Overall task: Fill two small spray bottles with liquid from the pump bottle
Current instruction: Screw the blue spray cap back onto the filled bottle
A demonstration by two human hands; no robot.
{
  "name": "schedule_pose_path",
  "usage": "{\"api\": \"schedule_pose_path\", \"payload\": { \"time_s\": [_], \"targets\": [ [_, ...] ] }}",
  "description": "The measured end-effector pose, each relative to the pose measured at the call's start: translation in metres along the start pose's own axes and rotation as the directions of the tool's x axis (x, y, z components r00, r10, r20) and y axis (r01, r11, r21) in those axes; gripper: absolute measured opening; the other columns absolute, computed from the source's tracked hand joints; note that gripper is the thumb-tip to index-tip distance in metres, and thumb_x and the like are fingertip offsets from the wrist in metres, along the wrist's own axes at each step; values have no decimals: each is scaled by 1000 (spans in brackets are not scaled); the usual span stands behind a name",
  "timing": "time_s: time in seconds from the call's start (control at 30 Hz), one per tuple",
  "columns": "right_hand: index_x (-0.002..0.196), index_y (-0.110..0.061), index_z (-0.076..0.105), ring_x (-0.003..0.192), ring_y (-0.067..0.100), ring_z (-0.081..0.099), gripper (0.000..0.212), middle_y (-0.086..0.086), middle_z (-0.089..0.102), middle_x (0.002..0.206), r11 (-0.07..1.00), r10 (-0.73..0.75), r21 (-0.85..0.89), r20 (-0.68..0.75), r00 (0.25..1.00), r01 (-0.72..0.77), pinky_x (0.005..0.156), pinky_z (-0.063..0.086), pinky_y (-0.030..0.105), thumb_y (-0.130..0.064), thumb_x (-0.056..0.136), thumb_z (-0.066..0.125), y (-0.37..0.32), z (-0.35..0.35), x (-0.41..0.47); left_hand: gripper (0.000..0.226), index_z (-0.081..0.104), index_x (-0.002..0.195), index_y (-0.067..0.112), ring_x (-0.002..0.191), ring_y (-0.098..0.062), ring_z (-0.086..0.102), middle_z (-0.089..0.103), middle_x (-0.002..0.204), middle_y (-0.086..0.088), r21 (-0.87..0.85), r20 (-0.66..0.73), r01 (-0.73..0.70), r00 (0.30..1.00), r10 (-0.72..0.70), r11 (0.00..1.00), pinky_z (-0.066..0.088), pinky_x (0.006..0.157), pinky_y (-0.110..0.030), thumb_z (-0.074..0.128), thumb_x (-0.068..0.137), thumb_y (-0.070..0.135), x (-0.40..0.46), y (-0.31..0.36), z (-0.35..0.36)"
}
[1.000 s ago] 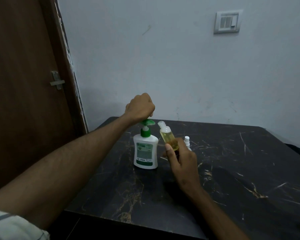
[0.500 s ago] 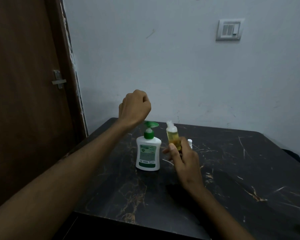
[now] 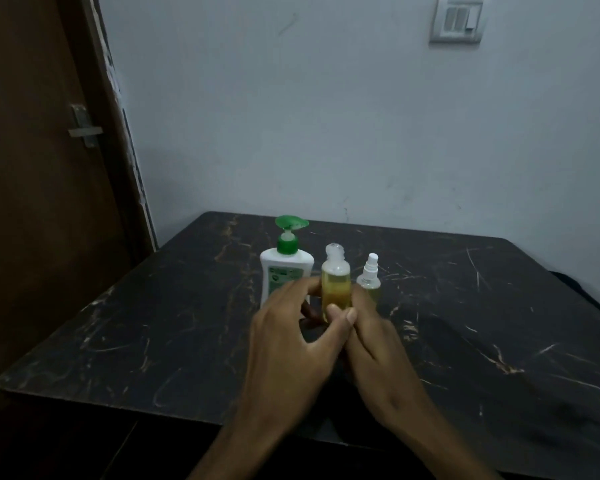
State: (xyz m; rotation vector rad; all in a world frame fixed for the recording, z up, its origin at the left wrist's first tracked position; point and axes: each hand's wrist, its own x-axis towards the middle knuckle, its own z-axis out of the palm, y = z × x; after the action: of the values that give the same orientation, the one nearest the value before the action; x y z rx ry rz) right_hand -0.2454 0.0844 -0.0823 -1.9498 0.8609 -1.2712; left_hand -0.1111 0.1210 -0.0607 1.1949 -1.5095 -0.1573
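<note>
I see both hands meeting at the middle of the dark marble-patterned table (image 3: 465, 306), around one small clear plastic bottle of yellow liquid (image 3: 335, 285). This bottle stands upright, long axis vertical, its uncapped threaded neck pointing straight up. Whether its base touches the tabletop I cannot tell; the hands hide it.

My left hand (image 3: 291, 344) curls in from the left, thumb tip laid across the bottle's lower front and fingers bent round its left side, so it grips the bottle. My right hand (image 3: 374, 341) lies against the bottle's right side, fingers wrapped behind it; it holds the bottle too, and the left thumb touches the right hand.

Just left of the held bottle stands the white pump bottle with green collar and green pump head (image 3: 286, 265), upright, its nozzle facing right, toward the small bottle's neck. Just right stands a second small clear bottle with a white spray cap (image 3: 370, 277), upright, cap on, pale liquid inside.

Background: pale wall with a white switch plate (image 3: 457, 20), brown wooden door (image 3: 42, 168) at left with a metal latch (image 3: 84, 128).
</note>
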Motion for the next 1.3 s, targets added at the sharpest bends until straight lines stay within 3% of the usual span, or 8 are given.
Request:
{"api": "schedule_pose_path", "payload": {
  "time_s": [0.17, 0.3, 0.47, 0.57, 0.77, 0.97, 1.07, 1.3],
  "targets": [
    [115, -26, 53, 73, 13, 69, 11, -2, 71, 84, 993, 88, -83, 32, 996, -85, 63, 52, 35, -31, 111, 44, 2, 1, -24, 16, 76, 98, 31, 87, -5, 71, 74, 91, 17, -85, -5, 103, 995, -104, 991, 48, 68, -9, 81, 86, 24, -15, -8, 6],
    [119, -39, 46, 81, -2, 66, 11, -21, 67, 85, 970, 77, -235, 62, 995, -60, 66, 41, 12, -37, 108, 44, 10, 1, -31, 18, 77, 98, 31, 88, -3, 71, 76, 92, 18, -96, 73, 195, 979, -189, 976, 50, 69, -11, 84, 83, 24, -20, -19, 7],
    [109, -35, 56, 88, -12, 54, 6, -22, 61, 93, 868, 32, -496, 77, 996, 11, 78, 39, 8, -38, 103, 55, 22, -1, -32, 23, 77, 100, 35, 88, 3, 71, 75, 93, 24, -29, 142, 262, 956, -256, 965, 52, 68, -15, 85, 80, 26, -26, -32, 5],
    [116, -41, 57, 89, -9, 47, 23, -25, 54, 97, 814, 48, -581, 89, 995, 12, 81, 36, 3, -47, 94, 56, 25, -4, -34, 25, 77, 99, 34, 87, 5, 71, 75, 92, 26, 0, 166, 269, 950, -265, 963, 52, 68, -13, 86, 78, 25, -29, -35, 4],
    [122, -47, 61, 92, -4, 57, 39, -22, 61, 103, 797, 148, -596, 38, 988, -96, 77, 43, 11, -59, 85, 71, 25, -32, -36, 20, 75, 92, 34, 85, 4, 70, 74, 87, 25, 79, 196, 258, 943, -268, 963, 48, 70, -11, 87, 77, 25, -32, -37, 4],
    [108, -38, 67, 82, 1, 60, 29, -20, 63, 95, 771, 136, -597, -189, 973, -223, 75, 48, 21, -33, 83, 81, 40, -52, -14, 22, 76, 91, 36, 85, 5, 69, 73, 86, 26, 110, 213, 272, 933, -290, 956, 48, 72, -9, 89, 76, 28, -34, -40, 4],
    [105, -32, 64, 90, 7, 58, 23, -15, 63, 100, 717, 146, -657, -186, 972, -233, 81, 48, 30, -32, 86, 77, 51, -51, -1, 24, 76, 92, 39, 86, 6, 69, 73, 87, 28, 112, 232, 291, 922, -310, 950, 47, 73, -9, 90, 75, 30, -34, -37, 6],
    [99, -26, 62, 88, 12, 54, 17, -11, 55, 93, 669, 165, -706, -164, 972, -233, 73, 37, 28, -31, 90, 75, 63, -43, 11, 25, 75, 95, 39, 88, 7, 68, 73, 89, 28, 111, 231, 293, 922, -312, 950, 45, 72, -6, 89, 76, 30, -34, -38, 6]
  ]
}}
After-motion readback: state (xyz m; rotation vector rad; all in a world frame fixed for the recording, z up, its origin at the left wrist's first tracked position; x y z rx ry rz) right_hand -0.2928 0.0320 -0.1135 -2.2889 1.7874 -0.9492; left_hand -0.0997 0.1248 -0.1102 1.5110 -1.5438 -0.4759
